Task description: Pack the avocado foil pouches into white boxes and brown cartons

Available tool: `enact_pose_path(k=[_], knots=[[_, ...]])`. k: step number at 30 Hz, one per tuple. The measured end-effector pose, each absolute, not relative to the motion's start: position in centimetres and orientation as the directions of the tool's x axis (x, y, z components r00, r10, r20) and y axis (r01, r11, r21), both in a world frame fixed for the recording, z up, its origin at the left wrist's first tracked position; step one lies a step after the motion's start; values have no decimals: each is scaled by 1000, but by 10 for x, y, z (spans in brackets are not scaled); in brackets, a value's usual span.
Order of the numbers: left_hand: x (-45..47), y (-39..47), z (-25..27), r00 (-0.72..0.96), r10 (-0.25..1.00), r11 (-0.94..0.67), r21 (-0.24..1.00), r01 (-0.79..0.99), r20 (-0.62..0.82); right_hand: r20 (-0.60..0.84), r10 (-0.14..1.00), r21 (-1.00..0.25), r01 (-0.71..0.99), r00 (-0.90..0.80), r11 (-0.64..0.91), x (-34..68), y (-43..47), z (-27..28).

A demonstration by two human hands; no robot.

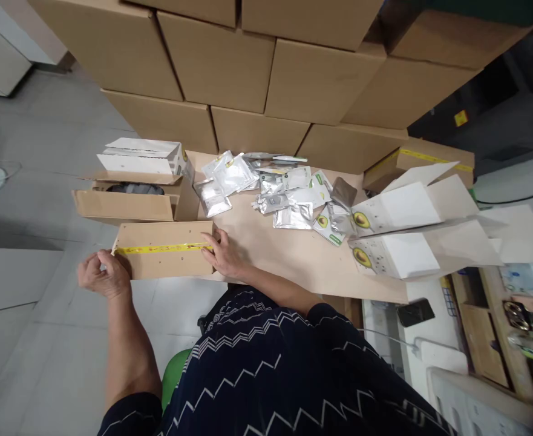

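Note:
A long closed brown cardboard box (166, 266) lies at the table's left end, with yellow printed tape (157, 248) along its top seam and small holes on both sides of it. At its left end is my left hand (104, 272), fingers curled in and thumb pressed against them; what they pinch, if anything, I cannot make out. My right hand (224, 254) rests on the box's right end, fingers apart, fingertips touching the tape and the edge. Just behind stands an open brown box (125, 206) with something dark inside.
An open white carton (139, 158) stands at the back left. Silver and white sachets (288, 194) are heaped mid-table (270, 260). Open white avocado-print cartons (402, 230) lie right, near a taped brown box (425, 160) and a phone (415, 312). Stacked cardboard boxes (230, 66) wall the back.

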State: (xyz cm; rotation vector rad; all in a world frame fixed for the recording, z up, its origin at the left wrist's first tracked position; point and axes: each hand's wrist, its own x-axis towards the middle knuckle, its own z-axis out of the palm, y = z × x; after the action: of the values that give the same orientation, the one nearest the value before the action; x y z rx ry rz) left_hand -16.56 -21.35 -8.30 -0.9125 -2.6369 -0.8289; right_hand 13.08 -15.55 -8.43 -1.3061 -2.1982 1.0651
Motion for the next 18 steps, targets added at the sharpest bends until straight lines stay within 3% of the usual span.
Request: enact_pose_path(k=[2,4,7,10,12,15,18], knots=[[-124,-214,-81,-779,484,644,441,625,398,-83,833,-767,569,-546,296,137,-155,-79],[-70,-217,-77,-790,526,659,436,613,315,-109,793,-784,542,-600,303,150,-154,-74],[8,-221,-71,-720,674,611,422,670,167,-158,755,-808,523,-637,272,193,-153,-69],[55,-224,-68,-572,808,493,369,788,142,-220,773,-784,580,-595,223,268,-151,-64],[64,-224,-69,-496,852,424,334,842,169,-203,843,-752,631,-499,192,333,-149,-56],[60,-224,-75,-462,861,391,304,869,214,-46,974,-703,700,-221,125,440,-150,-32],[53,-224,-79,-462,848,394,275,877,260,149,977,-543,838,152,-48,539,-156,-4]])
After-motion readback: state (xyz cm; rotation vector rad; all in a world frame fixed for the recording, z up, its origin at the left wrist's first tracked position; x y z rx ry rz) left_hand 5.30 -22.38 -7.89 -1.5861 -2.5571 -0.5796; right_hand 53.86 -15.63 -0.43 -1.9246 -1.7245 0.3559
